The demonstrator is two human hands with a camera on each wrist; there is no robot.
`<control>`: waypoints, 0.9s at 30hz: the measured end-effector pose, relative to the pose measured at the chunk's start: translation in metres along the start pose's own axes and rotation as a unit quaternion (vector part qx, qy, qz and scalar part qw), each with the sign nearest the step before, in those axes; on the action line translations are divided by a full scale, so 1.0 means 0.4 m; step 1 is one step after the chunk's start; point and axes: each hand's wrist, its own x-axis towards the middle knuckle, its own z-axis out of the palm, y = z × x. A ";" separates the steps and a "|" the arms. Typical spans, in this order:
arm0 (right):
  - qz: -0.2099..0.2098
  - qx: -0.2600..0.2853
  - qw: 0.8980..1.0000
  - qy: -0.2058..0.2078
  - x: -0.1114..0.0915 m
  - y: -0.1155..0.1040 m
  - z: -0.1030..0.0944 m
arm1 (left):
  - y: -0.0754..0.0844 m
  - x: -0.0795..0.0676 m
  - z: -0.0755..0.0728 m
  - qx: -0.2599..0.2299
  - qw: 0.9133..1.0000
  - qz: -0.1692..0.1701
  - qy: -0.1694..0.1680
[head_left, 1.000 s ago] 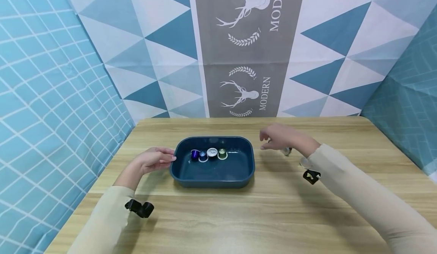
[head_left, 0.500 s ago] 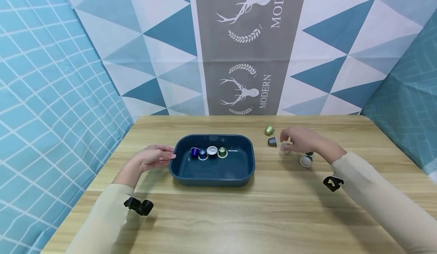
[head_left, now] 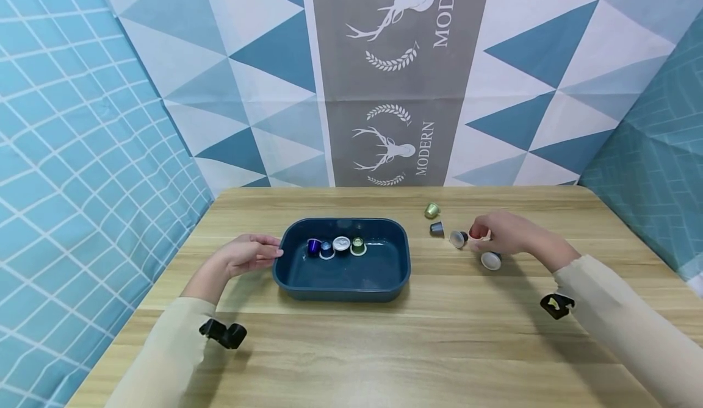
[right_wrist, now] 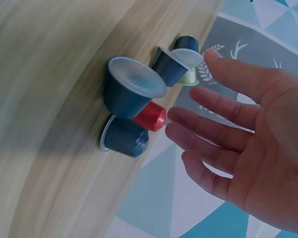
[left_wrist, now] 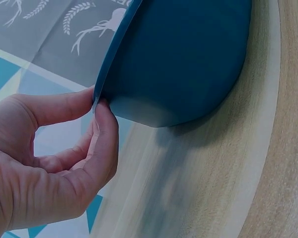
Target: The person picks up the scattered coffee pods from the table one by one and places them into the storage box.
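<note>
My left hand (head_left: 252, 254) pinches the left rim of a dark blue tray (head_left: 340, 295) between thumb and fingers; the left wrist view shows the tray wall (left_wrist: 174, 59) close up. Several coffee capsules lie inside, among them a purple-blue capsule (head_left: 313, 246) and a green capsule (head_left: 358, 246). Over the loose capsules at the right is my right hand (head_left: 508, 234). In the right wrist view its fingers are loosely bent, with nothing between them. A red capsule (right_wrist: 151, 117) lies just beyond the fingertips, behind a dark capsule with a pale lid (right_wrist: 131, 87).
Left of the right hand lie a gold-green capsule (head_left: 432, 210), a grey capsule (head_left: 437, 229) and a white-lidded capsule (head_left: 458, 239). Another white-lidded capsule (head_left: 491, 261) lies below the hand. Patterned cloth (head_left: 395, 91) stands behind the wooden table (head_left: 351, 347).
My right hand has moved right, from beside the tray to the red capsule, uncovering the capsules on its left. The left hand stays on the tray rim.
</note>
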 end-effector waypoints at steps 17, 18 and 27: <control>0.041 0.032 0.998 -0.029 -0.040 0.029 0.021 | -0.001 -0.002 -0.001 0.009 1.000 0.006 -0.007; 0.041 0.033 0.998 -0.029 -0.041 0.030 0.022 | -0.001 -0.003 -0.001 0.008 1.000 0.006 -0.008; 0.005 0.040 0.999 -0.008 -0.053 0.037 0.051 | -0.005 0.000 0.002 -0.005 1.000 0.002 -0.007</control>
